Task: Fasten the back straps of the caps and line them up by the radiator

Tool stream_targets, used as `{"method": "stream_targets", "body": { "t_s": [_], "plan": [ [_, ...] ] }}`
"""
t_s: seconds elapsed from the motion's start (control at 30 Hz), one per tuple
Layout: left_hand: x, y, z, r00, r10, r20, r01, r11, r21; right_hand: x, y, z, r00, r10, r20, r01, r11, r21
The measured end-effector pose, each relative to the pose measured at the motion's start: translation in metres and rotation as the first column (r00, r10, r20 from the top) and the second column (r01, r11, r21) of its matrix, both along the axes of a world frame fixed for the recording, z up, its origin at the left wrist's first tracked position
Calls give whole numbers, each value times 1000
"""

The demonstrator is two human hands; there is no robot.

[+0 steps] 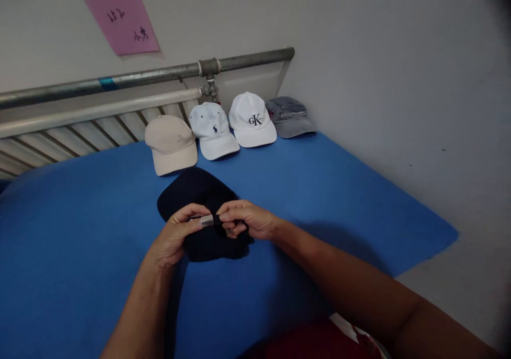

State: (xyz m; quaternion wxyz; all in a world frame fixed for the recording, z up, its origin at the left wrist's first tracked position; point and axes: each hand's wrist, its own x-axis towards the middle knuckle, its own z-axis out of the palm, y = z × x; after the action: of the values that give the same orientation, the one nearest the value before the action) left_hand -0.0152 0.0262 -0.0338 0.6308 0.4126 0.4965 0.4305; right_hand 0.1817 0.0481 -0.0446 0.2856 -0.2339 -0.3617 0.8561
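Note:
A dark navy cap (195, 197) lies on the blue mat (80, 231) in front of me, its back towards me. My left hand (175, 236) pinches the silver metal buckle (206, 220) of the cap's rear strap. My right hand (245, 219) pinches the dark strap just right of the buckle. Both hands are closed, fingertips nearly touching each other over the cap's rear edge.
Beyond the navy cap, a row of caps lines the wall: beige (171, 143), pale blue (211, 129), white with black letters (251, 118), grey (289, 116). A metal pipe (139, 77) and a slatted radiator run behind. A pink paper (120, 16) hangs on the wall.

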Motion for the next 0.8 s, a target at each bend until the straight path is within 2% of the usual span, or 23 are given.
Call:
{"method": "stream_targets", "body": {
  "t_s": [0.47,0.8],
  "plan": [
    [5,0,5,999,1,-47,-1,1000,-2,-3,-2,1,1000,-8,2,8,1000,0],
    [9,-2,6,995,62,-78,-56,996,75,-9,-6,1,986,-151,76,150,988,20]
  ]
}}
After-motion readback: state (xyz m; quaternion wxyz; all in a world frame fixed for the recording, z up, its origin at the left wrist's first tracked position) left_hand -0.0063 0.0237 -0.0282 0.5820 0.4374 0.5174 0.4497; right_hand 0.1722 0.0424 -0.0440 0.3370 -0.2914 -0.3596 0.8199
